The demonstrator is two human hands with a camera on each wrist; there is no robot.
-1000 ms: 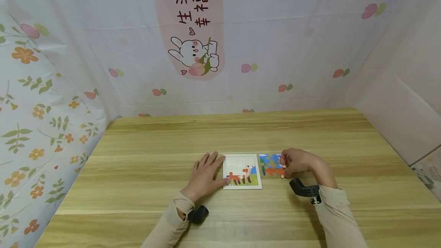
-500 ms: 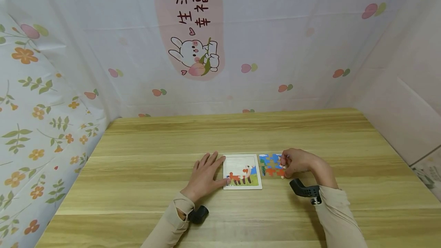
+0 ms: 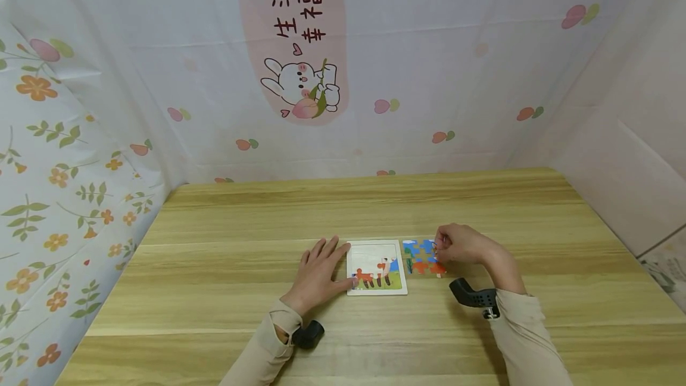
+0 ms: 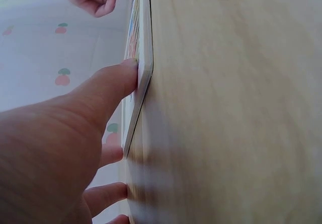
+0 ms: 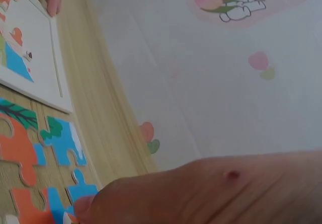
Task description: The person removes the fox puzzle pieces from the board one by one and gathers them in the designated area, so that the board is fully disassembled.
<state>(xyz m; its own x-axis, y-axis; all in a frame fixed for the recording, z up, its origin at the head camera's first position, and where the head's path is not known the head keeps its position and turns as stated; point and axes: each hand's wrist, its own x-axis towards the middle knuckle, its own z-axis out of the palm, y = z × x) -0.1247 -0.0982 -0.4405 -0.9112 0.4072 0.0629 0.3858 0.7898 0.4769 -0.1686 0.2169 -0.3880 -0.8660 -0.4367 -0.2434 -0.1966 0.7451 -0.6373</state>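
Note:
A white-framed puzzle board (image 3: 377, 292) holds a partly filled animal picture. My left hand (image 3: 316, 279) lies at its left side with fingers spread. In the left wrist view, the thumb (image 4: 113, 80) presses the board's edge (image 4: 146, 58). Right of the board, several loose puzzle pieces (image 3: 420, 255), blue, orange and green, lie close together. My right hand (image 3: 465, 245) is at their right side, thumb and fingers pinched together on a piece that they mostly cover. The right wrist view shows a fingertip of the right hand (image 5: 146, 196) against a blue piece (image 5: 80, 188).
The wooden table (image 3: 241, 213) extends around the board and pieces. A white patterned cloth (image 3: 429, 64) hangs behind it, and a floral cloth (image 3: 59, 207) hangs at the left. Each wrist carries a black mount, the right one (image 3: 474, 295) just above the table.
My right hand has shifted slightly away from me, its fingers drawn closer together, uncovering more of the orange piece at the lower right. The left hand and the board have stayed in place.

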